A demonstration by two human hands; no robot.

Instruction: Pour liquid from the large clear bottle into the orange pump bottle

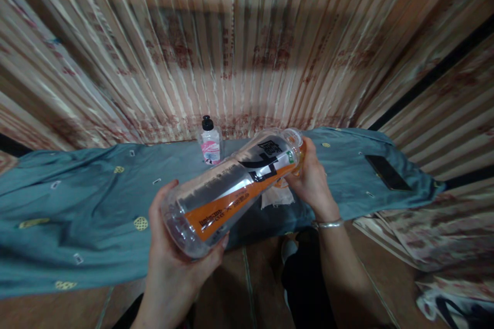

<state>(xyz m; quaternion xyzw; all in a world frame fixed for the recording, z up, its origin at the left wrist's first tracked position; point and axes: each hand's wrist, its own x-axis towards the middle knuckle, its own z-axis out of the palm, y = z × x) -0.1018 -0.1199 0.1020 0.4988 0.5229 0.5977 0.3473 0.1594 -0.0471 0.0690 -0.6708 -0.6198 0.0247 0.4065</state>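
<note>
A large clear plastic bottle (231, 190) with an orange and silver label is held tilted, its base toward the lower left and its neck toward the upper right. My left hand (179, 262) wraps round the base. At the neck end, my right hand (309, 175) has its fingers closed round the bottle; some of them are hidden behind it. Behind the bottle stands a small pump bottle (211, 146) with a black top and pink label. A crumpled white tissue (277, 197) lies under the neck end, near my right hand.
A green patterned cloth (96, 190) covers the surface. On its right side lies a dark phone (387, 172). Pleated patterned curtains (231, 61) hang behind and at the right. Tiled floor (247, 277) shows below.
</note>
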